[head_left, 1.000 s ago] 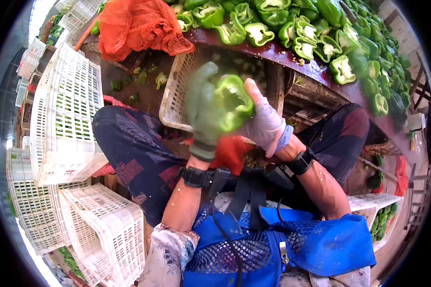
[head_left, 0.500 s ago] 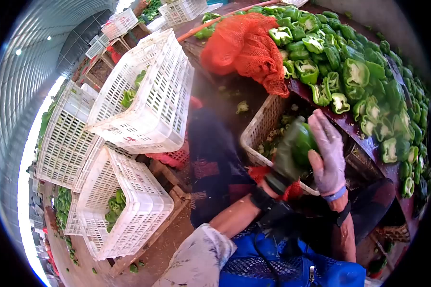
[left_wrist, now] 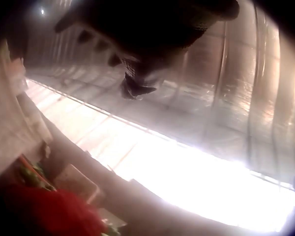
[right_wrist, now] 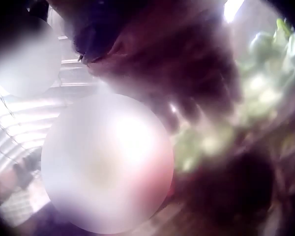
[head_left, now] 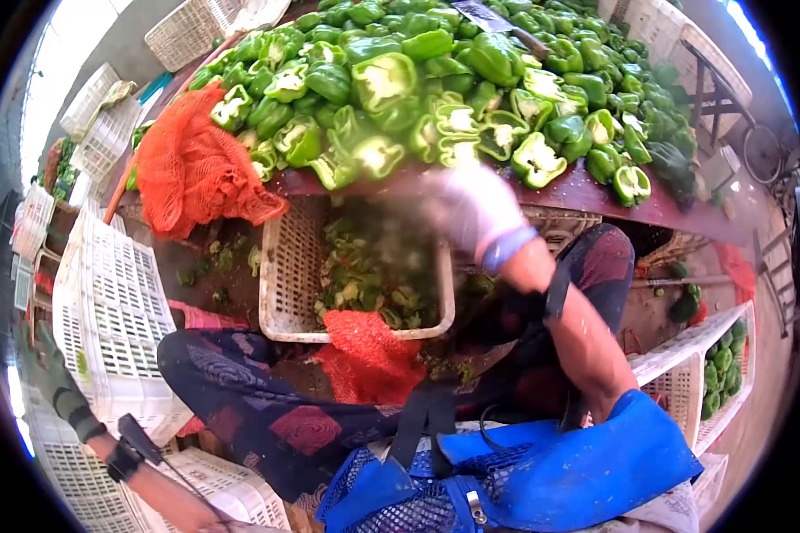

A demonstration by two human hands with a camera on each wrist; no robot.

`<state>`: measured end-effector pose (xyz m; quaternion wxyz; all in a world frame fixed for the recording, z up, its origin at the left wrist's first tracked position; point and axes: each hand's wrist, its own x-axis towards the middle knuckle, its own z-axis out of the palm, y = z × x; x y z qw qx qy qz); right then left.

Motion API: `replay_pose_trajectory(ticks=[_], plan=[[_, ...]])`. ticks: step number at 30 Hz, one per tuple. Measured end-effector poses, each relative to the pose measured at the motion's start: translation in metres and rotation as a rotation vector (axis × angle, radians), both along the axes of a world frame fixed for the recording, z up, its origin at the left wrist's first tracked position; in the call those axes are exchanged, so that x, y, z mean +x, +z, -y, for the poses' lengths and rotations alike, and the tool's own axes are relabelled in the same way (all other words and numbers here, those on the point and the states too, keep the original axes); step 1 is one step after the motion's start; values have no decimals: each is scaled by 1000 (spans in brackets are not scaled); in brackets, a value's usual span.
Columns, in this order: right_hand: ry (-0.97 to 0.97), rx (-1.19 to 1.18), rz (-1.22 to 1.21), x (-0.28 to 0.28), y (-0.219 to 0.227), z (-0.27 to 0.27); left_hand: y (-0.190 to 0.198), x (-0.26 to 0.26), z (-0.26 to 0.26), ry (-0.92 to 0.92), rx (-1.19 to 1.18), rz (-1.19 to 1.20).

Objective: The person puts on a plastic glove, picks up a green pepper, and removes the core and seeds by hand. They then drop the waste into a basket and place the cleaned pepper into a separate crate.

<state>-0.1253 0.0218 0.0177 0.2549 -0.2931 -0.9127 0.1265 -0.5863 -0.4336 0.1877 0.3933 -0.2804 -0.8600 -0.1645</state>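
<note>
My right hand (head_left: 476,209), in a thin whitish glove, is blurred at the table's front edge. Its fingertips come up to the halved green peppers (head_left: 538,160), cut faces up. In the right wrist view the fingers of that hand (right_wrist: 187,73) show dark, reaching toward blurred green peppers (right_wrist: 260,93). Far to the left, my left hand (head_left: 49,355) in a dark green glove stretches out over a white plastic crate (head_left: 116,302). The left wrist view has this hand (left_wrist: 137,29) in silhouette, fingers apart, with nothing seen in its grasp.
Whole and cut peppers (head_left: 329,84) heap the table, and a cleaver (head_left: 484,16) lies on them. An orange mesh bag (head_left: 196,169) hangs over the edge. Between my knees stands a crate (head_left: 284,275) of pepper scraps. More peppers fill a crate (head_left: 684,382) at right.
Both hands held one green pepper together, then parted. The left has swung far left over the crates; the right has gone forward to the cut peppers. The head view turned left, then back.
</note>
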Motion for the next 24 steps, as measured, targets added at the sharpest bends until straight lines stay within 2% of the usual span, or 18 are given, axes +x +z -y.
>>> replay_pose_trajectory(ticks=[1, 2, 4, 5, 6, 7, 8, 9, 10, 12, 14, 16, 17, 18, 20, 21, 22, 24], plan=[[-145, 114, 10, 4, -3, -24, -9, 11, -22, -141, 71, 63], [-306, -36, -5, 2, 14, -31, -24, 25, -49, -295, 160, 166], [-338, -21, 10, 0, 14, -59, -68, 60, -114, -612, 391, 463], [-371, 200, -34, -8, -11, -82, -87, 89, -154, -631, 454, 599], [-404, 417, -79, -16, -30, -98, -98, 132, -191, -731, 348, 586], [-367, 426, -70, -21, -20, -101, -99, 181, -227, -844, 328, 627], [-330, 432, -61, -27, -5, -101, -111, 203, -253, -893, 317, 657], [-306, 329, -25, -34, 11, -103, -122, 225, -280, -941, 306, 688], [-357, 94, 58, -46, 29, -104, -134, 237, -301, -986, 224, 682], [-338, -8, -125, -69, 17, -140, -161, 259, -337, -1099, 247, 832], [-327, -211, -155, -91, 24, -155, -170, 277, -369, -1018, 322, 1170], [-294, -327, -149, -111, 21, -169, -179, 272, -400, -922, 345, 1314], [-340, -228, -58, -118, 21, -170, -176, 269, -412, -958, 428, 1360], [-299, -400, -188, -121, 17, -179, -178, 260, -427, -1001, 497, 1345], [-210, -744, -444, -119, 4, -198, -173, 244, -441, -1015, 653, 1564], [-180, -650, -547, -120, 13, -188, -166, 239, -445, -1021, 734, 1675], [-138, -752, -562, -106, 21, -177, -161, 232, -448, -1064, 755, 1763], [40, -794, -499, -92, 42, -155, -150, 226, -443, -1138, 800, 1950]])
